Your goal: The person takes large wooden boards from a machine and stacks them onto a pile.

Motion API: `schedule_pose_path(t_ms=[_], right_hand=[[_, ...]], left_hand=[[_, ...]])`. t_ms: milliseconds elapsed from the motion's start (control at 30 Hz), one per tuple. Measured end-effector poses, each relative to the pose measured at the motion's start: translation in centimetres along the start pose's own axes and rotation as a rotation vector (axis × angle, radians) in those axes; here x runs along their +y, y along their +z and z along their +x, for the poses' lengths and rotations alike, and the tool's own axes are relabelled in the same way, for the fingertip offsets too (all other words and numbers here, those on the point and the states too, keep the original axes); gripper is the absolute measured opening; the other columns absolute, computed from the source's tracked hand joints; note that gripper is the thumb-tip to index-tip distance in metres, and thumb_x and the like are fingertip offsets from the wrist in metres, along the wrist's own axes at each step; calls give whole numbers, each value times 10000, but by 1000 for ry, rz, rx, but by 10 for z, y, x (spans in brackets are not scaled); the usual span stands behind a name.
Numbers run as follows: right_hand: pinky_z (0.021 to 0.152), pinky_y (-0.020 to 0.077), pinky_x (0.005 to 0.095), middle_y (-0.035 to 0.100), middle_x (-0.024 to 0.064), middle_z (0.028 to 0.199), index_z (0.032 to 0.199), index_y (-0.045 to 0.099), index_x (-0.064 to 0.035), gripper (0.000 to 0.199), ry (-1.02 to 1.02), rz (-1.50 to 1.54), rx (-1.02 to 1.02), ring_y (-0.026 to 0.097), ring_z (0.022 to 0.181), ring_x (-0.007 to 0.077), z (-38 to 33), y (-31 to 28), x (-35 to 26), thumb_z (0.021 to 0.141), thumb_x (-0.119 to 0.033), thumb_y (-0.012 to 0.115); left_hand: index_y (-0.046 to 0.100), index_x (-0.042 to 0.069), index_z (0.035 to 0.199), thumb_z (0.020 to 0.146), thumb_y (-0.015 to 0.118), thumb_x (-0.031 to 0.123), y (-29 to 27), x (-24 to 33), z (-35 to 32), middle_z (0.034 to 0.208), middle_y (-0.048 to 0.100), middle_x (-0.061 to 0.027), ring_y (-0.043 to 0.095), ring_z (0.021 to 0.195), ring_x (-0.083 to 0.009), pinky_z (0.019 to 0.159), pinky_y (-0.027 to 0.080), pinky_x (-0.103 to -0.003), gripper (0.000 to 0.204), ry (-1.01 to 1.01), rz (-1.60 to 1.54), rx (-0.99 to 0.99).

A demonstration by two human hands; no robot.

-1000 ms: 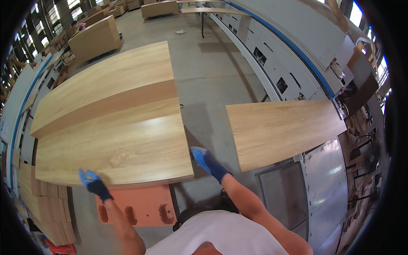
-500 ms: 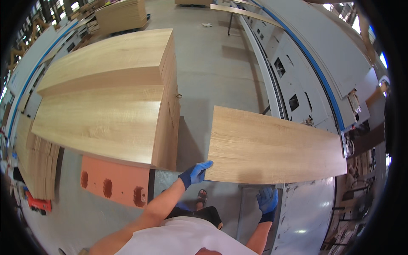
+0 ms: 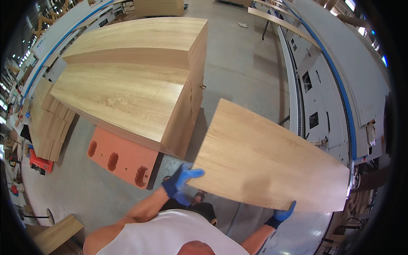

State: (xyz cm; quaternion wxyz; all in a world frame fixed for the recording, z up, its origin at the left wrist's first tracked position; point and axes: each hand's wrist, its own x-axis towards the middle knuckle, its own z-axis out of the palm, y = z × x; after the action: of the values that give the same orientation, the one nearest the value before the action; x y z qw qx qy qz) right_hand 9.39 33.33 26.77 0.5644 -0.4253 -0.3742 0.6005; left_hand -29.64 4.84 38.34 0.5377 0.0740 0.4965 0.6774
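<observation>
A wooden panel (image 3: pixel 265 159) is being gripped at its near edge by both gloved hands, left hand (image 3: pixel 182 180) and right hand (image 3: pixel 281 216), above the grey concrete floor (image 3: pixel 242 63); stacked boards (image 3: pixel 127 85) are lying close alongside.

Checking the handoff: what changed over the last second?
Both gloved hands left the stacked panels and took hold of the single wood panel: left hand at its near left corner, right hand under its near edge. The stack and orange pallet stayed put.
</observation>
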Motion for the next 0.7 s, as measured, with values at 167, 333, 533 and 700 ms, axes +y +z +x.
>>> schedule_pose_path(t_ms=[167, 333, 533, 700], right_hand=[[954, 384, 421, 419, 211, 1273, 1263, 386, 43, 468, -338, -306, 118, 460, 1116, 298, -17, -39, -13, 875, -195, 494], [950, 385, 424, 465, 196, 1236, 1221, 442, 53, 479, -105, 34, 94, 465, 1117, 287, -49, 5, 6, 889, -293, 447], [937, 398, 451, 483, 188, 1213, 1231, 429, 33, 458, 84, 196, -103, 475, 1103, 304, -133, 135, 7, 881, -260, 471], [885, 429, 411, 557, 129, 1088, 1148, 484, -18, 325, 826, 388, -398, 533, 1008, 261, -236, 259, 40, 880, -202, 498]], left_hand=[[559, -89, 1053, 716, 607, 181, -38, 66, -81, 905, 636, -150, 624, 795, -205, 734, 482, -297, 434, 121, 73, 207], [547, -122, 1052, 729, 591, 173, -116, 89, -106, 937, 626, -179, 621, 802, -203, 729, 481, -264, 439, 262, 36, 278], [542, -121, 1060, 699, 581, 197, -219, 117, -147, 933, 626, -178, 628, 799, -220, 732, 491, -294, 483, 387, 83, 367], [605, -44, 905, 815, 580, 154, -441, 151, -183, 802, 594, -2, 545, 672, -111, 594, 444, -256, 219, 554, 447, 870]])
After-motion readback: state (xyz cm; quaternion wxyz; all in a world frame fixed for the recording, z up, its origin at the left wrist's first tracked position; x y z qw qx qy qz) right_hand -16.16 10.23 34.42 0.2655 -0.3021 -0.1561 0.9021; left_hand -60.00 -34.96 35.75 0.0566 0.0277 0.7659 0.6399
